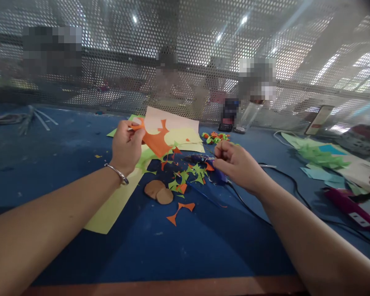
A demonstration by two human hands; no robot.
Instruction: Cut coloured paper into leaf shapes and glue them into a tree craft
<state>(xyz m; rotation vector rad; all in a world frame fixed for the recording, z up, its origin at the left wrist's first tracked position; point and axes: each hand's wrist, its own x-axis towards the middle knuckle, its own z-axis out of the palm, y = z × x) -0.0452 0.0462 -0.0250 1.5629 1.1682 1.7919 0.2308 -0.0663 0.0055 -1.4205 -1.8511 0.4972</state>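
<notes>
My left hand (126, 146) is closed on an orange sheet of paper (156, 139) with cut-out notches, held up above the blue table (80, 172). A silver bracelet circles that wrist. My right hand (237, 164) is closed low over the table on a dark blue tool (217, 174) with a black cord; I cannot make out what kind of tool it is. Between the hands lie several green and orange paper scraps (188, 176). Two brown round pieces (158, 192) and an orange offcut (180, 211) lie nearer me.
Pale yellow and peach paper sheets (179, 127) lie under and behind the scraps. Green and blue paper (320, 158) and a magenta object (348, 205) sit at the right. A perforated metal screen (185, 61) closes the table's far side, with blurred people behind it.
</notes>
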